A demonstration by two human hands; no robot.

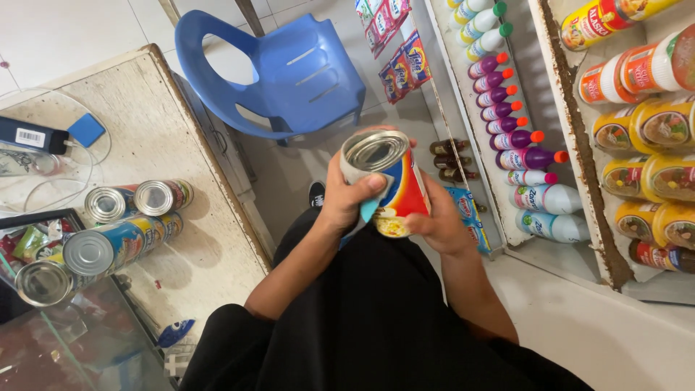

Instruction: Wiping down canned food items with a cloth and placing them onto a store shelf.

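Both forearms bare, no sleeves reaching wrists. Left hand (pixel 346 195) and right hand (pixel 438 221): no rings, watch or bands visible. Below hands, black garment (pixel 376 318) covers lap and torso, plain fabric, soft folds, no print. Beyond left hand, dark shoe (pixel 316 194) with small white mark.

Can (pixel 394 185): silver lid, red, orange and blue label with a yellow patch. Behind it, chair (pixel 289 72) plain blue. Right of can, bottles (pixel 507 116) purple with orange caps; jars (pixel 651 130) yellow-orange. Worktop (pixel 166 130) pale, speckled.
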